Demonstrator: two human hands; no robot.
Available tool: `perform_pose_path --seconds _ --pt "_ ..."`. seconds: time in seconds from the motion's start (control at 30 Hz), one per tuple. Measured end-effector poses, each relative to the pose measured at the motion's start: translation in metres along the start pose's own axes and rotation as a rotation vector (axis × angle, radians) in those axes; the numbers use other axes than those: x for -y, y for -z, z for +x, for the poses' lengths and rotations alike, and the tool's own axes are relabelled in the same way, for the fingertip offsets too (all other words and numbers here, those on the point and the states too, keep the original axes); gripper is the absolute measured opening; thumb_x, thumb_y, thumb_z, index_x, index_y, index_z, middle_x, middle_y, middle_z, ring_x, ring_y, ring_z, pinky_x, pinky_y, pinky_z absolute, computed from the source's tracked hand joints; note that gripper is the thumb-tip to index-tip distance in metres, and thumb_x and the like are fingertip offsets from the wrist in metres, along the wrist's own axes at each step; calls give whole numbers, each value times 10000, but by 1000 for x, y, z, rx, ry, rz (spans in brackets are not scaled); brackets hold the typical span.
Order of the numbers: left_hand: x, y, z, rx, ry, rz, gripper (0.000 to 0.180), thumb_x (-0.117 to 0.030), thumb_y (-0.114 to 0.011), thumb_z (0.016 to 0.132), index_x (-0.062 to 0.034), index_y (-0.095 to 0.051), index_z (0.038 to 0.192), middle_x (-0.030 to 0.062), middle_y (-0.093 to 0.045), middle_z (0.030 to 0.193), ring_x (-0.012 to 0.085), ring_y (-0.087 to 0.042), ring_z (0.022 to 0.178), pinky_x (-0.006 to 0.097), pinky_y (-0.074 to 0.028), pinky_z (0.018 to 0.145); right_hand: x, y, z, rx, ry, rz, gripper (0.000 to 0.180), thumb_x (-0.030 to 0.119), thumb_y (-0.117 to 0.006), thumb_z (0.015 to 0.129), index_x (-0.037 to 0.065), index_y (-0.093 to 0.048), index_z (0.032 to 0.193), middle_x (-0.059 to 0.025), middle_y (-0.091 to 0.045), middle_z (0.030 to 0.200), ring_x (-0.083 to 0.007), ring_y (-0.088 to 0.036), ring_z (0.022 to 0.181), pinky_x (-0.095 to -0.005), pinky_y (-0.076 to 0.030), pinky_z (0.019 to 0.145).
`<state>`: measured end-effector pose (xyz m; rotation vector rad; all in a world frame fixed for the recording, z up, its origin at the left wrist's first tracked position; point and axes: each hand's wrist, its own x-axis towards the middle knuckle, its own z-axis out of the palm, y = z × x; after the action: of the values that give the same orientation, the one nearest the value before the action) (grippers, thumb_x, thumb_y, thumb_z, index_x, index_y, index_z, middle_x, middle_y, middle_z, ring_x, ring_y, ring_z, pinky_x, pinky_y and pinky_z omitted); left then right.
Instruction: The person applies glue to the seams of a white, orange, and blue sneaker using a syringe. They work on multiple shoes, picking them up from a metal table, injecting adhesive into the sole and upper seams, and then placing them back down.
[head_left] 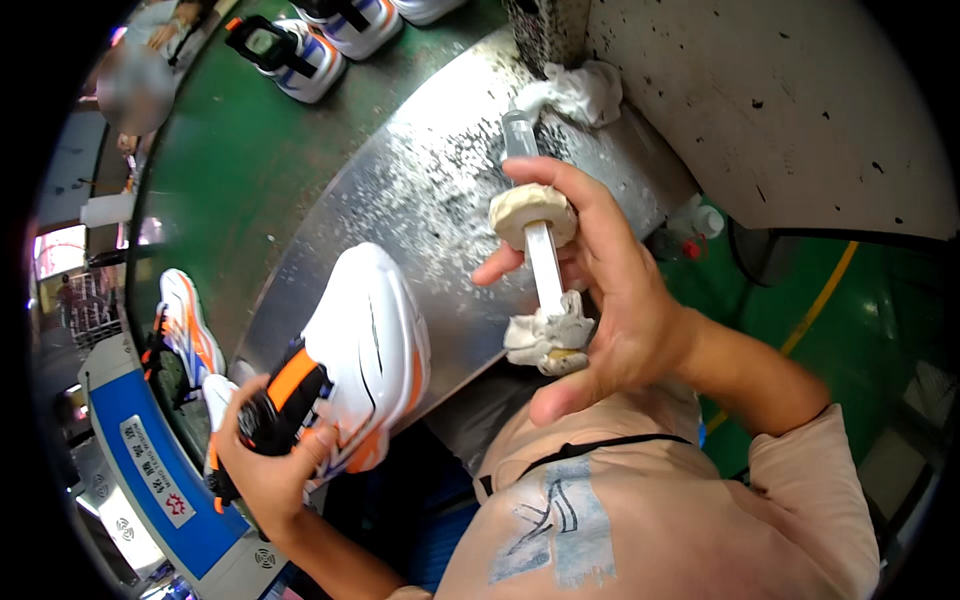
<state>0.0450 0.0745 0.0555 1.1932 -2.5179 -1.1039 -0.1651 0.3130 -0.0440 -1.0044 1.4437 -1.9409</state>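
Observation:
My left hand (268, 460) grips a white sneaker (360, 330) with orange and black parts around its collar and heel. The sneaker lies tilted, its pale sole side facing right and its toe pointing up the picture. In my right hand (625, 300) is a large syringe (541, 265), with its clear barrel pointing away from me. Thick cream-coloured wrapping surrounds its flange, and the plunger is drawn out. The wrapped plunger end sits close to my thumb. Some fingers are behind the syringe, partly hidden.
A metal plate (420, 170) spattered with white specks covers the bench's near side. A crumpled white cloth (585, 95) lies by a stained pale panel (770, 120). More sneakers stand on the green belt (240, 150), and another sneaker (190, 325) is at left. A person is beyond.

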Motion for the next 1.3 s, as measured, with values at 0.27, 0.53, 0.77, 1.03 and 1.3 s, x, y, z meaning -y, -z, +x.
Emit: perform_pose_path --seconds 0.27,0.53,0.77,1.03,1.3 --pt "6 -5 -28 -184 -41 -248 727 -135 -864 526 69 -550 1149 99 -638 951 148 -641 805 278 -532 746 10 -77 62 -275 -139 700 699 -34 -694 837 29 -288 1402 -47 -559 1046 -141 -598 988 -309 -488 933" --pt "15 -6 -30 -205 -64 -299 725 -104 -884 525 65 -552 1148 86 -629 968 153 -633 854 270 -522 789 16 -87 69 -318 -109 472 628 -43 -697 836 43 -335 1342 -16 -553 1022 -86 -571 953 -259 -494 888" --pt "18 -6 -29 -183 -76 -266 724 -89 -881 526 66 -549 1151 88 -627 973 158 -631 865 272 -522 795 22 -88 69 -352 -163 453 594 11 -720 839 40 -369 1317 -1 -555 1003 -63 -560 941 -235 -493 842" --pt "14 -3 -23 -170 -82 -296 669 -73 -835 549 81 -552 1135 99 -638 962 157 -637 830 276 -526 775 32 -84 75 -298 -216 493 532 74 -723 856 36 -402 1278 2 -546 988 -60 -549 919 -229 -488 780" --pt "31 12 -1 -78 -70 -355 675 -141 -829 544 116 -566 1111 111 -661 895 147 -642 750 258 -526 724 36 -92 81 -319 -271 518 561 77 -733 852 24 -386 1289 -2 -546 986 -56 -549 917 -225 -491 794"
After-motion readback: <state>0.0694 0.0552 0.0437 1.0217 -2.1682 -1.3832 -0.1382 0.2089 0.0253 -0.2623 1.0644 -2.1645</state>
